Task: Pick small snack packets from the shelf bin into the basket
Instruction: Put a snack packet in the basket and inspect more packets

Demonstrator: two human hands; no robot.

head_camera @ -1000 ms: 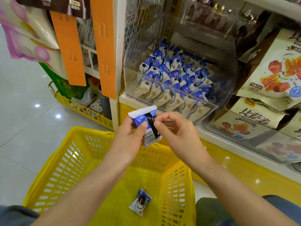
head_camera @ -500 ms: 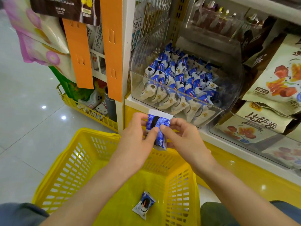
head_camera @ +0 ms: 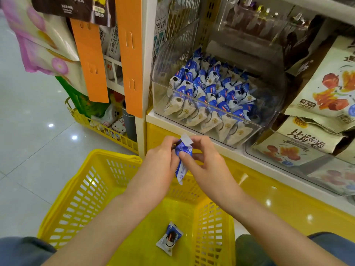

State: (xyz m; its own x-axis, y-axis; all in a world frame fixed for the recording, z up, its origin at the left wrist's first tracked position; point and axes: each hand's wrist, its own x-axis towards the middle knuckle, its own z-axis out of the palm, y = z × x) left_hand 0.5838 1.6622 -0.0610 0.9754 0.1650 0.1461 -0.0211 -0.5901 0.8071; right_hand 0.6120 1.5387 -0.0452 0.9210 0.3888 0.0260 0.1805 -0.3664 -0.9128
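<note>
I see the yellow basket [head_camera: 76, 204] open from above, with only one packet [head_camera: 169, 239] lying on its floor. The clear bin [head_camera: 159, 96] is open over its low front wall. Its tall curved side closes off the left, and packets [head_camera: 211, 93] crowd the inside.

Both forearms bare, entering from the lower edge and converging toward centre. Left hand [head_camera: 159, 162]: back of hand facing up, fingers curled, thumb and fingertips pinching the left side of a small packet [head_camera: 182, 170]. Right hand [head_camera: 208, 166]: thumb laid across the packet's front, index finger hooked near its top edge, other fingers loosely curled behind. Hands almost touching, wrists roughly straight. Packet held upright between them.
</note>
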